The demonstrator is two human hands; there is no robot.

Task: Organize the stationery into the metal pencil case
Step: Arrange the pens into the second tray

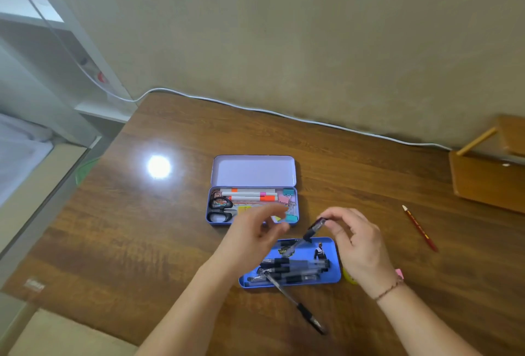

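Note:
An open purple metal pencil case (pixel 210 215) lies mid-table with its lid (pixel 253 170) laid back. Inside are black scissors (pixel 220 210), orange-banded markers (pixel 250 195), binder clips (pixel 288 192) and sticky notes. In front of it a blue tray (pixel 335 270) carries several clear black-capped pens (pixel 295 266). My right hand (pixel 360 247) pinches one such pen (pixel 308 234) by its upper end, tilted above the tray. My left hand (pixel 255 234) hovers between case and tray, fingers apart and blurred, holding nothing. Another pen (pixel 295 301) lies half off the tray's front edge.
A red pencil (pixel 419 226) lies alone on the brown wooden table at the right. A wooden stand (pixel 483 182) sits at the far right by the wall. A white cable (pixel 255 109) runs along the table's back edge. A lamp glare (pixel 159 166) shows at left.

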